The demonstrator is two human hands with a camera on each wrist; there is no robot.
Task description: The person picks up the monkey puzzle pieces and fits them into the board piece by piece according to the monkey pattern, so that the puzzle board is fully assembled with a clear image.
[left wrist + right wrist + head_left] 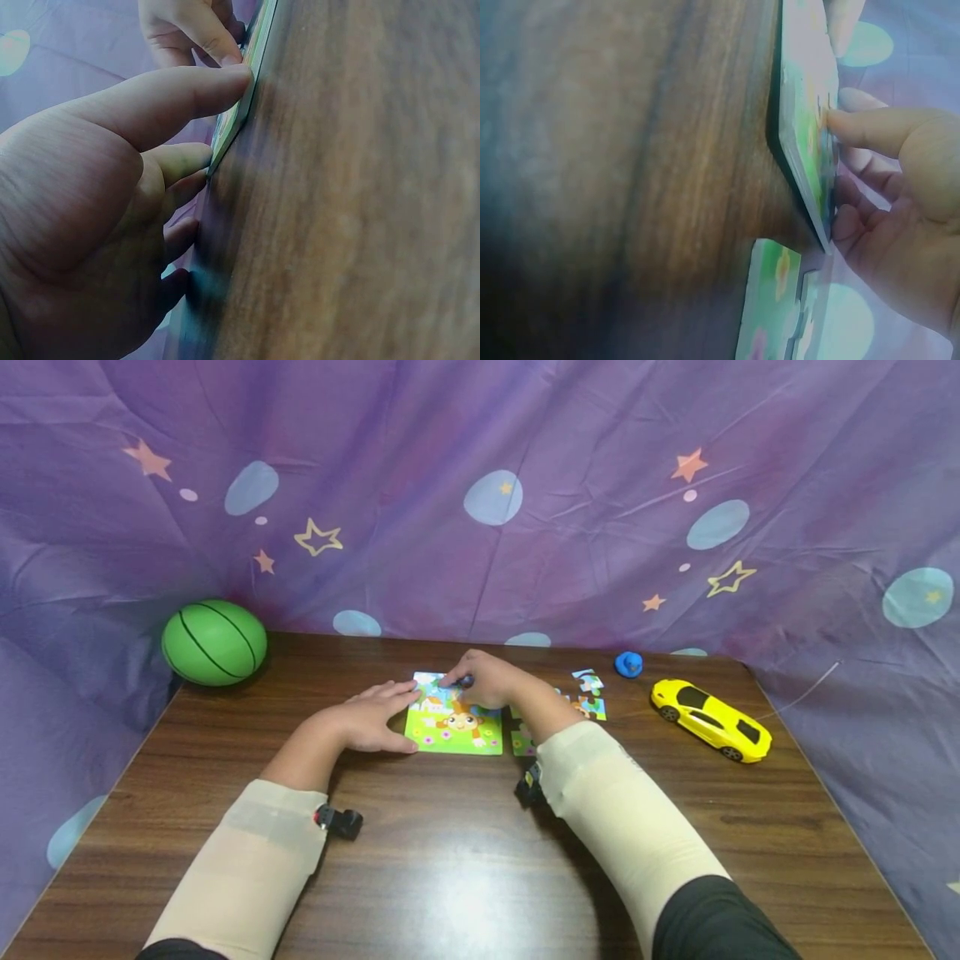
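Observation:
A square jigsaw puzzle (465, 740) with a monkey, flowers and green grass lies flat on the table. My left hand (372, 718) steadies its left side with fingers spread, the thumb at the near corner and the fingertips by the far corner. Over the puzzle's far part, my right hand (489, 681) has its fingers bent and pinches a small puzzle piece, mostly hidden by the fingers, against the surface. Beside the right forearm lie loose puzzle pieces (587, 680), partly covered by that arm. In the right wrist view, a green piece (769, 300) lies near the puzzle's corner.
A green ball (214, 643) sits at the table's far left corner. To the right are a small blue rubber duck (628, 665) and a yellow toy car (710, 721). Behind the wooden table (420, 877) hangs a purple curtain (420, 485) with stars.

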